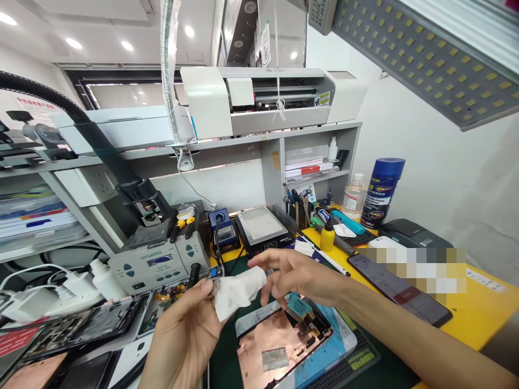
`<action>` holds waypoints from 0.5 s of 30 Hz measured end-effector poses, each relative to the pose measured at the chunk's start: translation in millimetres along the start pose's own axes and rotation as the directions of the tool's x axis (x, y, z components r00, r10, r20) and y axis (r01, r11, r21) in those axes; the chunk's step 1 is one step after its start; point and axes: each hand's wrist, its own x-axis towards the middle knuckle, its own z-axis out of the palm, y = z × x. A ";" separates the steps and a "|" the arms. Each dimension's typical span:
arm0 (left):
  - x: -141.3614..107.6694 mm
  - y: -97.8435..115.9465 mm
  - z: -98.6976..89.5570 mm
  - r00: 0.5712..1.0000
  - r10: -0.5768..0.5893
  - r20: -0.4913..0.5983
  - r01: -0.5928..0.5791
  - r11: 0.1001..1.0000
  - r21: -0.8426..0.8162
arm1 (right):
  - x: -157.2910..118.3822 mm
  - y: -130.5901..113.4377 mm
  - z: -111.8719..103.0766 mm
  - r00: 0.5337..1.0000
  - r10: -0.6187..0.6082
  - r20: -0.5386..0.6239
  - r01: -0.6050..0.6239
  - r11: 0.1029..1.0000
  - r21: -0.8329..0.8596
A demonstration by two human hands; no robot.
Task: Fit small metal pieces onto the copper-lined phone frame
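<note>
- Left hand [190,324] pinches a crumpled white wipe [239,294] between thumb and fingers, palm turned up.
- Right hand [290,275] reaches in from the other side, its fingers loosely bent and spread at the wipe's near-right edge; from where I stand, I cannot tell whether they grip it.
- So the wipe sits between the two hands, raised above the bench.
- Just below the right hand lies an opened device [281,337] with a copper-coloured inner face, and a turquoise piece [299,305] shows on it, right under the fingers.
- Beneath that device, a blue-and-white pad [330,351] sticks out to the right hand's lower side, all on a green mat [221,356].
- Beyond the left hand stands a grey station [162,267] with buttons; to its left I see a dismantled phone frame [89,329].
- Past the right hand stands a small yellow bottle [327,237].
- Beside the right forearm, well apart from the left hand, a dark phone [399,289] lies face up.
</note>
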 end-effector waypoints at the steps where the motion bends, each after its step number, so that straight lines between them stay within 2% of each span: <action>1: 0.0 0.4 0.4 1.000 -0.018 0.011 0.018 1.000 -0.001 | -0.1 -1.0 2.6 1.000 0.009 0.003 -0.009 1.000 -0.019; 5: -0.3 0.8 1.6 0.999 -0.033 0.038 0.033 0.999 -0.016 | 0.5 -2.5 9.7 1.000 0.002 0.020 0.001 0.994 -0.109; 12: -1.0 3.2 1.2 0.999 -0.040 0.008 0.041 0.999 -0.030 | 3.1 2.0 5.4 0.991 -0.053 -0.122 0.025 0.977 -0.213; 15: 0.5 4.4 0.4 0.999 -0.037 0.001 0.037 0.998 -0.048 | 1.5 1.5 6.8 0.991 -0.042 -0.128 0.014 0.978 -0.210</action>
